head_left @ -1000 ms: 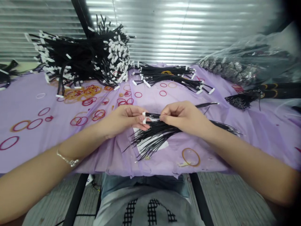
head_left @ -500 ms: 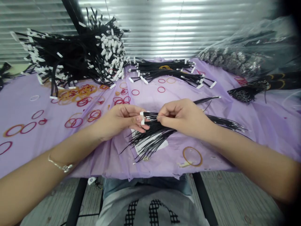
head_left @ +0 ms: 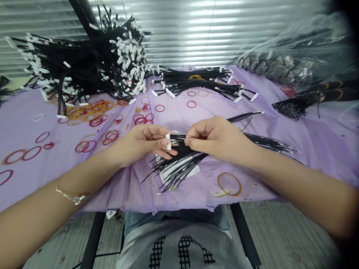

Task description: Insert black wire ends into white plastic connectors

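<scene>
Between its thumb and fingers, my left hand (head_left: pixel 151 142) holds a small white connector (head_left: pixel 168 142) upright. Black wires (head_left: pixel 178 137) run from the connector's right side to my right hand (head_left: pixel 207 136), whose thumb and forefinger pinch them close to the connector. Under both hands a bundle of loose black wires (head_left: pixel 182 164) fans out over a white sheet (head_left: pixel 193 171), and its other ends come out to the right beneath my right forearm. The wire tips inside my right pinch are hidden by the fingers.
A large pile of black cables with white connectors (head_left: pixel 84 67) fills the back left. Rubber bands (head_left: pixel 98 108) lie scattered over the purple cloth (head_left: pixel 123 186). Finished-looking cable bundles (head_left: pixel 196 76) lie at the back middle. Plastic bags (head_left: pixel 280 67) and dark wire bundles (head_left: pixel 298 104) stand at the right.
My right hand has shifted very slightly left, nearer the connector. The whole view has moved a little; both hands keep their grips.
</scene>
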Demonstrator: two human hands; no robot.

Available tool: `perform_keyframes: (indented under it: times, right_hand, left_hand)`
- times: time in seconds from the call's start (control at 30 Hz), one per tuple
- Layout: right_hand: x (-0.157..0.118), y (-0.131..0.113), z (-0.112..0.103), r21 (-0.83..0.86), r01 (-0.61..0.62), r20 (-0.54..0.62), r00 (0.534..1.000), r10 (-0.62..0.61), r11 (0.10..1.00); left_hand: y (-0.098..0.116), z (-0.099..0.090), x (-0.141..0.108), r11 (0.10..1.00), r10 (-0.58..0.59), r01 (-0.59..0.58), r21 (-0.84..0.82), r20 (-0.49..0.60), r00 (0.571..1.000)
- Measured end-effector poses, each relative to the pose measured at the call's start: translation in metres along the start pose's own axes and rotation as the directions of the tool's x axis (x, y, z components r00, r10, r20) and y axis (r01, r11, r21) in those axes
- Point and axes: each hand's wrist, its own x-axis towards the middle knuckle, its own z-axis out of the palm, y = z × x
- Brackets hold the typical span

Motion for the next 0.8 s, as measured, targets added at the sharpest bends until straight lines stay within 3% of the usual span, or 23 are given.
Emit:
perform_keyframes:
  times: [0.6,0.8]
  right_hand:
    - [-0.0025,-0.0048,-0.0036,-0.115,0.062,0.039,0.998,-0.058,0.991]
    - [-0.0025,-0.0045,-0.0048,-0.105,0.056,0.061,0.997,-0.050,0.993]
  left_hand:
    - [-0.0010,0.0002,-0.0012,1.000,-0.015,0.014,0.008,0.099,0.995]
    - [-0.0002,0.0010,-0.0016,0.999,-0.035,0.034,0.013,0.074,0.997]
